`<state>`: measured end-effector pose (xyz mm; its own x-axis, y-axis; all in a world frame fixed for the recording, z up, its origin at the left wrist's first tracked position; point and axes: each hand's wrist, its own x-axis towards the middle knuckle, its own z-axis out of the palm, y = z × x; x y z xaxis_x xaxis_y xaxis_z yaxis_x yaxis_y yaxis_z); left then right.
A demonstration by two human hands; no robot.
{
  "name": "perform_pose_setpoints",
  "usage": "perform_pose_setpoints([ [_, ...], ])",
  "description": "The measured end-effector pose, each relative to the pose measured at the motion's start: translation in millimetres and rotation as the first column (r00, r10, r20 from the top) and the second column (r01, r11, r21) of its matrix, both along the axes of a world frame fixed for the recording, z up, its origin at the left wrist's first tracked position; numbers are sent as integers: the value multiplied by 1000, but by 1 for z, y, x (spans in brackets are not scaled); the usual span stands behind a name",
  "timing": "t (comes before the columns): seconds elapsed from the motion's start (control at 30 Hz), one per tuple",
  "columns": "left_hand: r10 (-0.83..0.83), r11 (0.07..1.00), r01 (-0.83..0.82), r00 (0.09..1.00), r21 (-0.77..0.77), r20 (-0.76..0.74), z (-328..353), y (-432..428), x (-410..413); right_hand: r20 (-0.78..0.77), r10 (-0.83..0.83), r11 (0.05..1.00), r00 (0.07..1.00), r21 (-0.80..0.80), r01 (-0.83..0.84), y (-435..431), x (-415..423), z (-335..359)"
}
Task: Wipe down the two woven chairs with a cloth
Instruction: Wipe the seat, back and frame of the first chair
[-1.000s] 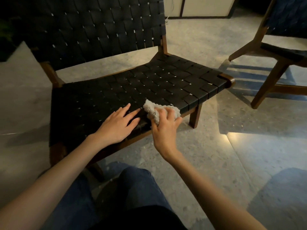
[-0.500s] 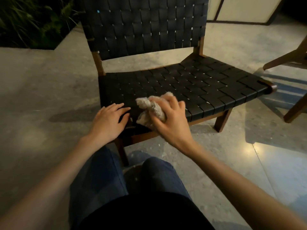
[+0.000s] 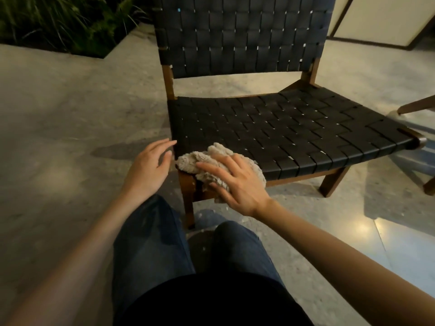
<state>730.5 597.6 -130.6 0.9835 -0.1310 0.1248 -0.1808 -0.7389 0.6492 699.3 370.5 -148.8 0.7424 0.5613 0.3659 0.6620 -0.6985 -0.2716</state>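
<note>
- The floor (image 3: pixel 58 109) is smooth, grey, speckled stone or concrete. It is polished enough to carry soft glints of lamp light at 9 o'clock and at 4 o'clock in the view.
- A bed of dark green, blade-leaved plants (image 3: pixel 58 22) fills the 10 o'clock corner, cut off from the floor by a straight, angled edge.
- At 1 o'clock stands a pale panel (image 3: pixel 381 17) framed in dark trim.
- The near woven chair (image 3: pixel 294 132) takes up the centre. Flat black straps are interlaced in a basket pattern over the wide, low seat and the upright backrest (image 3: pixel 240 34), with small gaps of light between them. The frame and short legs are reddish-brown wood.
- Only brown wooden rails of the second chair (image 3: pixel 416 105) show, at the 3 o'clock edge, well apart from the hands.
- The person's legs, in dark blue jeans (image 3: pixel 150 243), point at the chair's front left leg.
- The left hand (image 3: pixel 147 169) holds nothing. Its fingers are loosely extended, just beside the seat's front left corner, at 9 o'clock from the cloth. Whether a fingertip touches the strap edge I cannot tell.
- The cloth (image 3: pixel 200 158) is a beige, nubby terry rag, bunched up. It lies on the seat's front left corner, at the seat's 7 o'clock, and spills over the wooden front rail.
- The right hand (image 3: pixel 237 182) lies palm down on the cloth, fingers spread and nearly straight, pressing it against the seat rather than clutching it.
</note>
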Motion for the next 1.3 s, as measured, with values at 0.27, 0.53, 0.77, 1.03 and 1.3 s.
perform_pose_setpoints([
  [0.27,119,987,-122,992,-104,-35,4,35,-4,-78,-71,993,994,88,77,70,9,19],
  [0.53,175,955,-152,982,-253,71,16,28,-20,-544,-164,972,823,54,229,79,49,31],
  [0.77,23,998,-29,993,52,116,28,-24,-33,-697,-34,967,716,158,200,25,46,41],
  [1.03,-20,993,-5,975,-116,-220,-4,-27,-12,-500,-64,988,864,91,125,44,44,19],
  [1.3,-22,962,-80,931,-263,-365,-20,-26,49,-564,-80,977,822,120,178,61,95,12],
])
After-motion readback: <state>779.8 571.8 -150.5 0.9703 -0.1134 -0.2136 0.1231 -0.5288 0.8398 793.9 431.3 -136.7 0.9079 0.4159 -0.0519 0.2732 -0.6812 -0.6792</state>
